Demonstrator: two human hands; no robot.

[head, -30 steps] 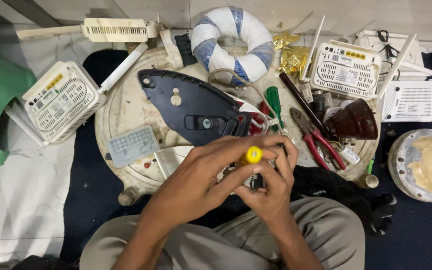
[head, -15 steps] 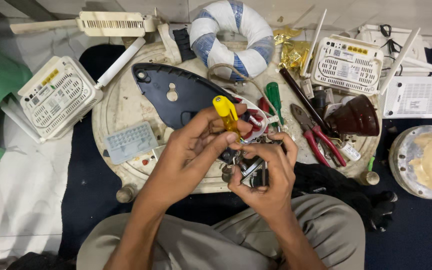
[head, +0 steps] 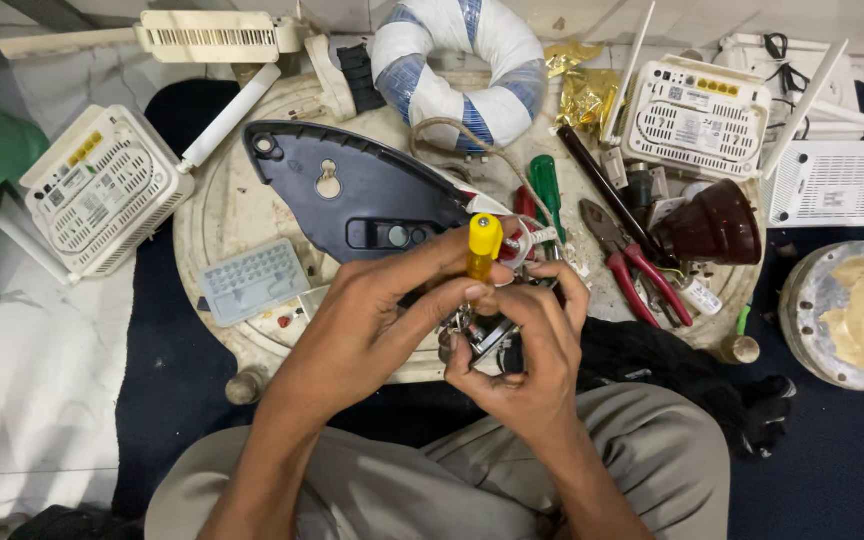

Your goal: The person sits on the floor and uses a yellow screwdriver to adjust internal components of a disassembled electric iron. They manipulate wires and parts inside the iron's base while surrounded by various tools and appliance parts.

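Meanwhile the left hand [head: 372, 320] pinched a yellow-handled screwdriver [head: 482, 245] between thumb and fingers, upright over a small metal part [head: 487, 338] that the right hand [head: 532, 350] clasped, just before the dark iron base [head: 352, 195].

The screwdriver [head: 483, 245] has a glossy yellow plastic handle. The small part [head: 487, 335] gripped in the right hand [head: 532, 365] looks like shiny bare metal. The dark iron base [head: 352, 195] is smooth, matt plastic. The pliers [head: 632, 265] have red rubbery grips and dull steel jaws. The round counter [head: 227, 215] looks scuffed, stained and matt. The routers [head: 102, 190] are matt white plastic. The trousers [head: 402, 490] are soft cloth.
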